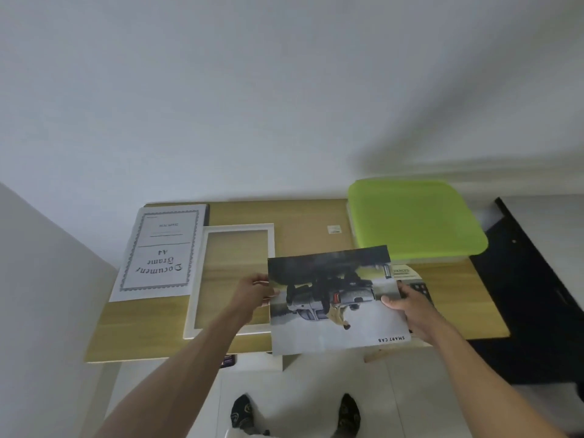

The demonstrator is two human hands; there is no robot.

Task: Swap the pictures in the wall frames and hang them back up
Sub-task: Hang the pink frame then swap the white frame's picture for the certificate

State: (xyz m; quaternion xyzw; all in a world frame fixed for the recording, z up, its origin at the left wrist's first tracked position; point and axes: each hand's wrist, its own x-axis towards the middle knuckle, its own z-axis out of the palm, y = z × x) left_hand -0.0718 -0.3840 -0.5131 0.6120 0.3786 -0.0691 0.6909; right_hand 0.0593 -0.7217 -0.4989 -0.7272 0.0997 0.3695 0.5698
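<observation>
A printed picture of a dark vehicle [335, 298] is held flat just above the wooden table [303, 226]. My left hand [252, 294] pinches its left edge and my right hand [407, 303] grips its right edge. An empty white frame [235, 227] lies face-down on the table to the left of the picture, the table showing through it. Left of that frame lies a "Document Frame A4" insert sheet [161, 254], resting on a dark frame [207, 211] of which only an edge shows. Another printed sheet [410, 276] peeks out under the picture at the right.
A lime-green plastic lid [414, 216] covers a container at the table's back right. A black cabinet [531, 279] stands to the right of the table. A white wall rises behind and on the left. My feet in dark socks [243, 412] stand on the tiled floor.
</observation>
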